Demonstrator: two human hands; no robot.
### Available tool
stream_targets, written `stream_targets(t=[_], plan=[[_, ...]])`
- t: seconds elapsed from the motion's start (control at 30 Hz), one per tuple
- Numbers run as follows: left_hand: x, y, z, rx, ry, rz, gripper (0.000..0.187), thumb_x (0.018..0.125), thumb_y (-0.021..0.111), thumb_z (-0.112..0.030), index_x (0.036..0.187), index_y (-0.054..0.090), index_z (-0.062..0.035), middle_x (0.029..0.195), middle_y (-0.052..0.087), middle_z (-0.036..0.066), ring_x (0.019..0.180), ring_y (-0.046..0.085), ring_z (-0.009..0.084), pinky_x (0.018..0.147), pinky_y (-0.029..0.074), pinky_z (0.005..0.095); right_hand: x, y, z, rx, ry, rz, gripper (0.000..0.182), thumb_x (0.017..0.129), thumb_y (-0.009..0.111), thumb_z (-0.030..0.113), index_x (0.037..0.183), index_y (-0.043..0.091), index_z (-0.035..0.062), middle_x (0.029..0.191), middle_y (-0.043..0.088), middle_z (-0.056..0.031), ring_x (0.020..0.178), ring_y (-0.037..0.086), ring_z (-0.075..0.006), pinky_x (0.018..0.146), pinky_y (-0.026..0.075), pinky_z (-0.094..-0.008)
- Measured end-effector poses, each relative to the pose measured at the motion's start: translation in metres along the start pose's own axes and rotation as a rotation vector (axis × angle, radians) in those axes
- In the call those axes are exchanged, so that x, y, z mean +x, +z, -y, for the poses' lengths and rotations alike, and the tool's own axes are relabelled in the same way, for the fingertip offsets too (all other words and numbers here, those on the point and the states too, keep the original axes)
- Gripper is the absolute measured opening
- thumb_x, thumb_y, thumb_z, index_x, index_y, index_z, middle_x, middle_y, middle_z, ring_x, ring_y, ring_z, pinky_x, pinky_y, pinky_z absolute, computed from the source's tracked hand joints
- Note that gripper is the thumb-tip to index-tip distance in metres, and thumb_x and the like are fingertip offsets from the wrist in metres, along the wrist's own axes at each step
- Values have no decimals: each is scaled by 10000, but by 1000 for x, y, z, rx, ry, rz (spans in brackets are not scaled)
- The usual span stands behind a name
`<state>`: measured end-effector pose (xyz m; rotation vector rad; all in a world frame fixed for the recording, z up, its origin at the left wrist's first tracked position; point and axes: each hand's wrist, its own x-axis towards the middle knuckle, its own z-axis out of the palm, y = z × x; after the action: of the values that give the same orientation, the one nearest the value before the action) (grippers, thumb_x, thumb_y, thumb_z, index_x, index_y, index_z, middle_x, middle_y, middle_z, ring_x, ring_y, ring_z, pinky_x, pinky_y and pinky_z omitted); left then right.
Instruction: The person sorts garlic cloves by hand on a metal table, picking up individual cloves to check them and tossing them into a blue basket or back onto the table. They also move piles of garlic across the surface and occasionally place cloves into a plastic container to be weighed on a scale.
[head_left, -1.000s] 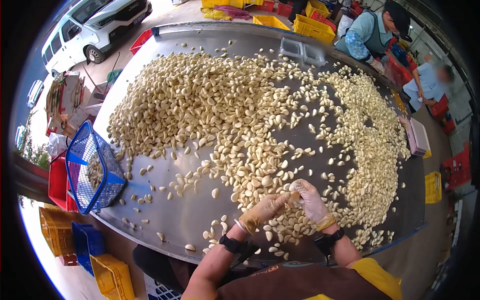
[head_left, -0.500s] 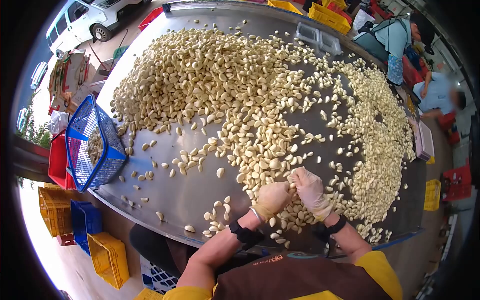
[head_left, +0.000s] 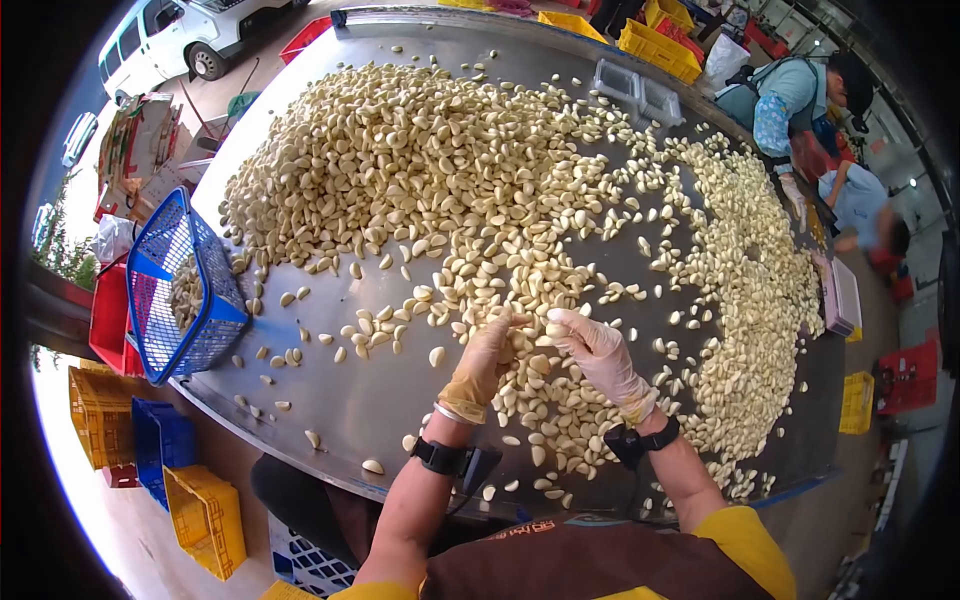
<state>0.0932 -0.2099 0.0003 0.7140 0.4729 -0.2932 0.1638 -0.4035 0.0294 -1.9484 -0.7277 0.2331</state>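
Peeled garlic cloves (head_left: 400,165) are heaped across the metal table (head_left: 330,400), and a band of them runs toward me under my hands. Both hands wear thin, pale gloves. My left hand (head_left: 480,368) is over the near cloves with its fingers curled inward; what lies in them, if anything, is hidden. To its right, my right hand (head_left: 605,362) pinches a garlic clove (head_left: 556,329) between thumb and fingertips. More loose cloves (head_left: 570,415) lie below and between the two hands.
A blue basket (head_left: 215,330) holding some cloves stands at the table's left edge. Another clove pile (head_left: 750,270) spreads along the right side. Clear plastic trays (head_left: 638,92) sit at the back. A co-worker (head_left: 790,100) leans in at far right. Yellow crates (head_left: 205,520) stand lower left.
My hands were close together over the near cloves; now they are apart and farther forward, the left shifted leftward. The co-worker's gloved hand now reaches to the right edge of the table.
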Motion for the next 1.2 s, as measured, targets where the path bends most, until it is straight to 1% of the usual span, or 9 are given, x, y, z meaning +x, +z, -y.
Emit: stream_targets(t=[0.07, 0.2, 0.37, 0.6, 0.7, 0.83, 0.93, 1.1, 1.2], plan=[[-10, 25, 10, -5, -116, 76, 354, 1007, 489, -434, 1081, 614, -111, 813, 635, -20, 680, 603, 92, 580, 457, 224, -1, -15, 30, -267, -321, 58, 425, 856, 696, 103, 1267, 590, 105, 984, 703, -106, 803, 666, -304, 691, 530, -359], [-3, 29, 31, -226, -111, 342, 381, 1024, 438, -445, 1087, 595, -104, 898, 635, 7, 631, 558, 108, 505, 397, 227, -7, -24, 47, -234, -319, 136, 553, 831, 704, 67, 1357, 541, 119, 994, 700, -92, 796, 655, -303, 698, 522, -341], [-11, 39, 22, 0, 43, 305, 480, 983, 478, -543, 1041, 648, -98, 784, 555, -53, 584, 438, 30, 472, 290, 172, -27, -24, 45, 171, 255, -15, 479, 917, 665, 74, 1371, 513, 51, 992, 666, 1, 791, 531, -23, 698, 475, -206], [-22, 47, 15, 185, 105, 173, 632, 978, 380, -633, 1061, 666, -75, 767, 554, -62, 626, 444, 29, 517, 318, 194, -27, -11, 53, 265, 209, 27, 515, 929, 665, 113, 1406, 483, 50, 1022, 661, 11, 828, 533, -30, 761, 474, -195], [-13, 45, 24, 279, 197, 48, 692, 977, 320, -664, 912, 675, -74, 699, 532, -51, 589, 432, 47, 516, 332, 210, -26, -10, 53, 244, 166, 100, 507, 926, 636, 42, 1408, 479, 60, 1233, 661, -90, 1105, 631, -169, 898, 508, -288], [-7, 34, 20, 465, 168, 117, 734, 966, 311, -686, 626, 543, -79, 554, 443, -22, 491, 376, 78, 475, 319, 240, -29, -6, 55, 87, 146, 118, 486, 894, 663, 20, 1361, 537, 64, 1181, 684, -113, 1019, 664, -176, 875, 519, -292], [-11, 33, 15, 569, 88, 104, 769, 951, 275, -719, 866, 657, -57, 696, 551, -30, 611, 457, 59, 535, 364, 218, -30, -7, 54, 170, 129, 71, 360, 878, 683, 24, 1234, 634, 47, 1102, 707, -107, 963, 673, -166, 850, 525, -284], [-9, 31, 20, 516, -28, 133, 740, 941, 225, -740, 762, 582, -117, 623, 463, -44, 500, 363, 60, 455, 283, 225, -30, -8, 44, 216, 77, 95, 170, 888, 688, 52, 1054, 696, 13, 999, 711, -55, 902, 655, -113, 795, 526, -235], [-20, 43, 15, 396, -54, 226, 739, 933, 208, -751, 721, 543, -127, 613, 447, -41, 473, 334, 54, 429, 248, 216, -29, -7, 45, 581, 351, 68, 98, 929, 646, 89, 985, 688, 20, 897, 688, -14, 779, 617, -75, 696, 505, -212]])
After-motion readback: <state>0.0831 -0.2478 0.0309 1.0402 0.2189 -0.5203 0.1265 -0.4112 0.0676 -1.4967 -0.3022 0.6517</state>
